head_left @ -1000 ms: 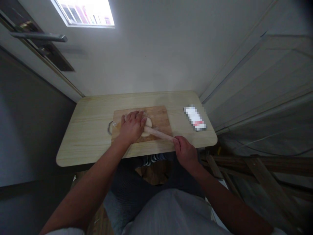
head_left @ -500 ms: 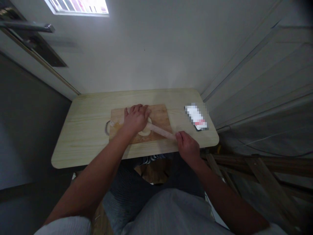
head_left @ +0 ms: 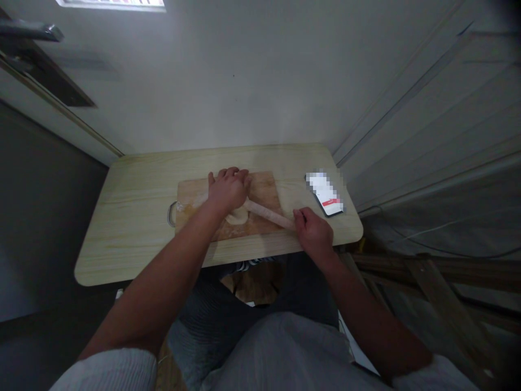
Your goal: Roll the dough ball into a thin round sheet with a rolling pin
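Note:
A pale wooden rolling pin [head_left: 269, 213] slants across a wooden cutting board [head_left: 264, 185]. Around its near right end, my right hand [head_left: 314, 233] is closed, just past the board's right edge. My left hand [head_left: 230, 188] lies over the far end of the pin, palm down with fingers stretched out. The pin's end under that palm is hidden. A flat round piece of dough [head_left: 237, 216] shows below my left hand, partly covered by the hand and pin. Light flour marks lie on the board near the dough.
The board rests on a light wood-grain table [head_left: 134, 217], its metal handle [head_left: 171, 214] at the left. A phone [head_left: 325, 194] with a blurred screen lies at the table's right. Behind stands a white door with a lever handle [head_left: 32, 31]. Wooden bars [head_left: 439, 271] stand at lower right.
My left hand and the rolling pin have shifted slightly over the dough, uncovering more of its lower part. The view has turned a little, so the table sits slightly further left.

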`<state>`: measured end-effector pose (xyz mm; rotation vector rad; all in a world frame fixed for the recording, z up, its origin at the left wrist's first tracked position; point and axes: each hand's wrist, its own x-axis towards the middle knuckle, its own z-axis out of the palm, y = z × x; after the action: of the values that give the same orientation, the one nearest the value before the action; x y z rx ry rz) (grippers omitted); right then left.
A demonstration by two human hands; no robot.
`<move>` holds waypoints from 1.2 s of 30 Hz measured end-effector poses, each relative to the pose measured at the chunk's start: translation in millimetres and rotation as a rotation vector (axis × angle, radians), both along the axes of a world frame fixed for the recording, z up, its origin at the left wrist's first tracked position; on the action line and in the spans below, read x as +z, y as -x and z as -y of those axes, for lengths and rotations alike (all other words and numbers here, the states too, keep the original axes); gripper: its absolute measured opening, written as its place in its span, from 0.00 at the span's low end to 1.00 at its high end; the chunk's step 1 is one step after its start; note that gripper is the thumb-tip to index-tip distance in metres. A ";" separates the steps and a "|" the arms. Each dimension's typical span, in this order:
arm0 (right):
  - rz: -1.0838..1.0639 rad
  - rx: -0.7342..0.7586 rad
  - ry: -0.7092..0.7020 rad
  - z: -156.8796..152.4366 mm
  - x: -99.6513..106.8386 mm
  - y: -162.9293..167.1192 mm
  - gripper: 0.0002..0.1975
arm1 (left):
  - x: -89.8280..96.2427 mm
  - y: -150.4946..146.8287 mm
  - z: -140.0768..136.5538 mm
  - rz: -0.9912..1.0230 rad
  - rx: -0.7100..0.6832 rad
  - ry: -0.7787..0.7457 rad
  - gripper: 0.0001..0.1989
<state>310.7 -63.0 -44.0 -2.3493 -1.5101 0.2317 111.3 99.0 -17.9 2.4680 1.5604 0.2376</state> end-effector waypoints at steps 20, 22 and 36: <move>-0.341 0.229 0.063 5.8 5.4 6.8 0.26 | 11.1 7.6 6.5 0.194 0.110 -0.109 0.24; -0.416 0.222 0.025 8.7 4.1 5.0 0.27 | 13.2 26.1 21.6 0.242 0.206 -0.148 0.25; -0.355 0.116 -0.046 20.5 -10.6 8.2 0.25 | -12.6 43.0 96.4 0.213 0.288 -0.128 0.26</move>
<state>302.5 -83.5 -54.6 -2.0520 -1.4557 0.6012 68.3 2.5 -30.5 2.2093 1.8486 0.6422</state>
